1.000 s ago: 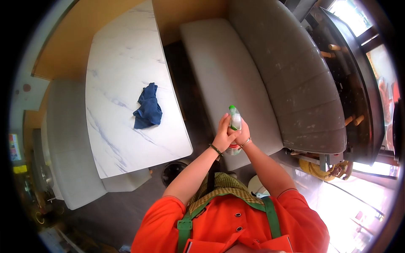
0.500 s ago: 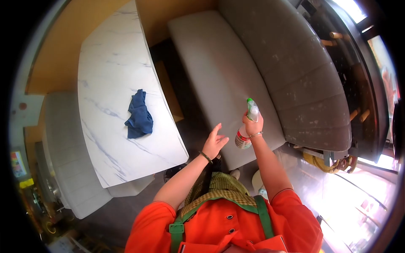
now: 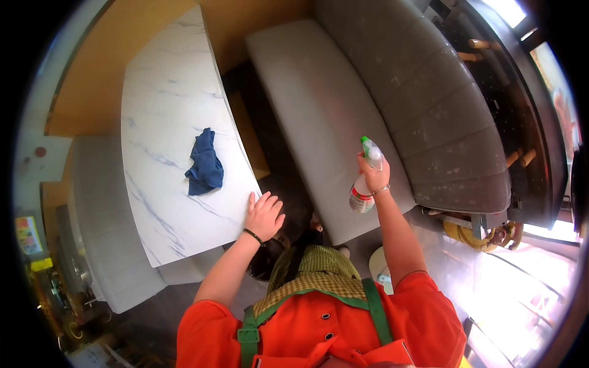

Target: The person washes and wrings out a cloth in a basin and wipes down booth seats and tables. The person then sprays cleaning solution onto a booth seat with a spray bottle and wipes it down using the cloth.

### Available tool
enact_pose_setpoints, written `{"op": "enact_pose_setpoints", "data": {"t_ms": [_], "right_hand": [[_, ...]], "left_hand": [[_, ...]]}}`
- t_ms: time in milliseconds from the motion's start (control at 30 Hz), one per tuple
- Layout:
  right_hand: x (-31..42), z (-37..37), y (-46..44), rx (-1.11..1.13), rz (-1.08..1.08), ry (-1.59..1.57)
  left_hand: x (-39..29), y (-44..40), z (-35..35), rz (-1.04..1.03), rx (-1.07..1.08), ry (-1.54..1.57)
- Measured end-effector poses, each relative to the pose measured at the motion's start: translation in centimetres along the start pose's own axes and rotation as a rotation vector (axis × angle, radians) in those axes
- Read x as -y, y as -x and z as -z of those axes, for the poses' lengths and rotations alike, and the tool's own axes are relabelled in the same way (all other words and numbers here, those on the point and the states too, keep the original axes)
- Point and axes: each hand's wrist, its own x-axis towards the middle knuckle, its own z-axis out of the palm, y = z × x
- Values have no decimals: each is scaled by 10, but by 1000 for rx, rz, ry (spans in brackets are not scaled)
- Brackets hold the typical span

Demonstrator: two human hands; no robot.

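My right hand [image 3: 374,176] is wrapped round the neck of a spray bottle [image 3: 361,199] with a green and white trigger head, held above the grey bench seat [image 3: 307,92]. The bottle has a red and white label, and its nozzle points away from me. My left hand [image 3: 264,216] lies at the near right edge of the white marbled table [image 3: 165,129], fingers stretched out and holding nothing. Beyond that hand, a crumpled dark blue cloth [image 3: 205,165] rests on the tabletop.
The bench's padded backrest [image 3: 429,104] rises along the right, with pale marks on it. Another grey bench [image 3: 104,214] stands left of the table. A dark gap runs between table and right bench. A wooden panel [image 3: 257,21] closes the far end.
My left hand has moved left and down, from over the gap to the table edge. My right hand still grips the spray bottle and has shifted slightly right.
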Motion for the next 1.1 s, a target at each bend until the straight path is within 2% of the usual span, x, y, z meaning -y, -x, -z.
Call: {"op": "enact_pose_setpoints", "data": {"t_ms": [200,267,367,500,567,700,767,900,1000,1100], "right_hand": [[-8,-7,19,-40,-34,11],[-7,-6,28,62,3,-16],[-17,-3,42,95,-10,124],[-36,4,70,90,-17,138],[-47,7,81,186,125,295],[-55,19,108,231,118,224],[-50,30,122,179,-9,91],[-79,60,132,213,103,309],[-94,81,139,141,55,246],[-102,97,141,42,-81,260]], "left_hand": [[1,6,-8,-64,-51,-99],[2,8,-11,-113,-126,-117],[6,11,-15,-128,-147,-117],[6,13,-17,-121,-149,-120],[7,15,-20,-128,-171,-136],[7,15,-22,-132,-155,-163],[8,16,-21,-131,-118,-183],[7,15,-22,-118,-123,-174],[5,14,-22,-114,-125,-175],[4,14,-23,-114,-121,-177]]}}
